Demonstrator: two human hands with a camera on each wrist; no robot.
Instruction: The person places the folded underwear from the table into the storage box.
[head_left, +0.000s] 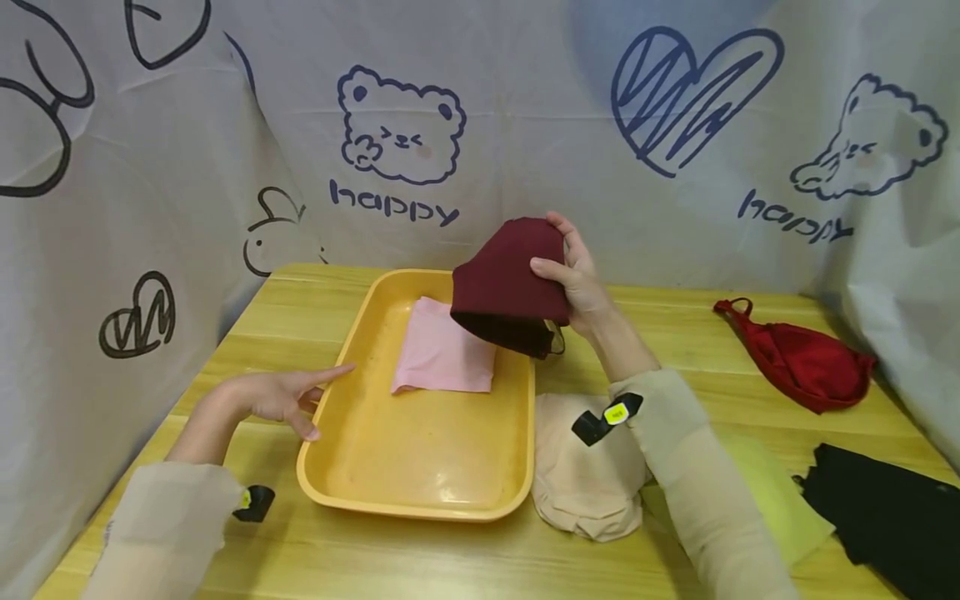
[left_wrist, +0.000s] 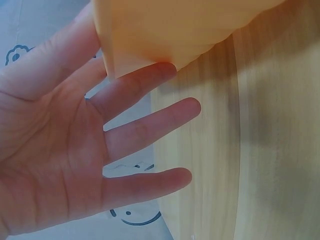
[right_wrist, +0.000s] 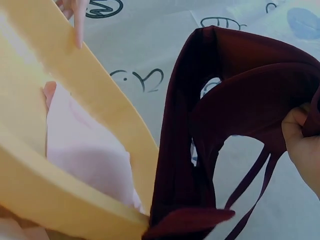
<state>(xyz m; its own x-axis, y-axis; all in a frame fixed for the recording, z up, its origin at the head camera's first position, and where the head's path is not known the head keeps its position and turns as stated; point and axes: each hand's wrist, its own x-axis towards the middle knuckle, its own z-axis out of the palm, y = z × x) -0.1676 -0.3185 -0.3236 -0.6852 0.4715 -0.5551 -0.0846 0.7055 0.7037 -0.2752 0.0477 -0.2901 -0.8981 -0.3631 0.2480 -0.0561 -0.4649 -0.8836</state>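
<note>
My right hand (head_left: pixel 581 279) grips a maroon bra (head_left: pixel 510 279) by its right side, thumb in front and fingers behind. The bra hangs over the back right of a yellow plastic tray (head_left: pixel 416 510). In the right wrist view its inner side and thin straps (right_wrist: pixel 257 187) show. Inside the tray lies a folded pink cloth (head_left: pixel 442 354), partly overlapped by the bra in the head view. My left hand (head_left: pixel 277 396) touches the tray's left rim with fingers spread; in the left wrist view several straight fingers (left_wrist: pixel 150 140) lie outside the tray wall.
Right of the tray lies a folded beige garment (head_left: pixel 585 492), partly behind my right sleeve. A yellow-green cloth (head_left: pixel 780 500), a black garment (head_left: pixel 892 517) and a red bra (head_left: pixel 810 358) lie farther right on the wooden table (head_left: pixel 390 562). A white curtain (head_left: pixel 540 150) with drawings hangs behind.
</note>
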